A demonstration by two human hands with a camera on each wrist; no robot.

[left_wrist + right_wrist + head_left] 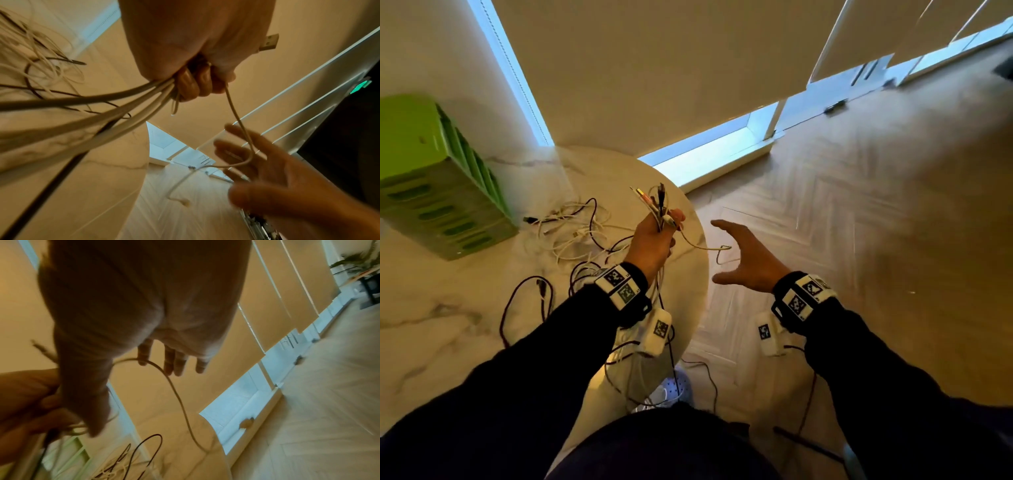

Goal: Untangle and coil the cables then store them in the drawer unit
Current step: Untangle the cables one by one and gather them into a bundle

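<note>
While most of the cables point(571, 229) lie snarled on the marble table point(448, 308), one thin white cable point(698, 245) is the piece that matters now: it leaves the left hand point(654, 240) and runs rightward past the table's edge, sagging into a shallow loop whose free plug end point(186, 203) dangles in the air. Its long axis therefore points from the left fist toward the right hand point(746, 263), and the loose end hangs just beside the right palm, slightly nearer the table. From the right wrist view the strand appears to cross close under the index fingertip; whether it touches cannot be told.

That left hand is clenched round a bundle of cable ends point(657, 202), plugs sticking up above the fist, a USB plug point(268, 42) jutting past the knuckles. The right hand hovers off the table's edge over the wooden floor point(859, 205), fingers spread and straight, grasping nothing.

In my judgement the right hand is the nearer one to take the dangling strand and draw it away from the fist along that axis.

Well apart, at the table's far left, stands the green drawer unit point(431, 178).
</note>
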